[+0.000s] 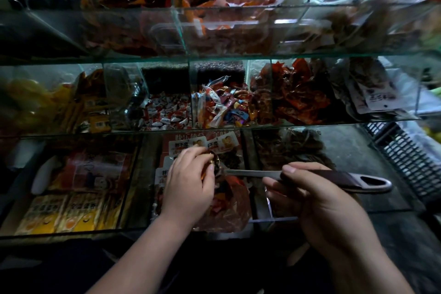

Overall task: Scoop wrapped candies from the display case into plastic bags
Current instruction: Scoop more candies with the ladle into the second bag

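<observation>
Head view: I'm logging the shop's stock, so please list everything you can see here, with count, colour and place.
glass display case: one, clear, three tiers of compartments across the view
white-and-red wrapped candies: many, middle tier, centre-left compartment
mixed wrapped candies: many, multicoloured, middle tier, centre compartment
red-orange packets: many, middle tier, right of centre
yellow packets: several, bottom tier, left compartment
crate: one, black, lattice, right of the case
scoop: one, metal with dark handle, over the bottom tier
left hand: pinches what looks like a gold-wrapped candy at the scoop's bowl end
right hand: grips the scoop's handle
</observation>
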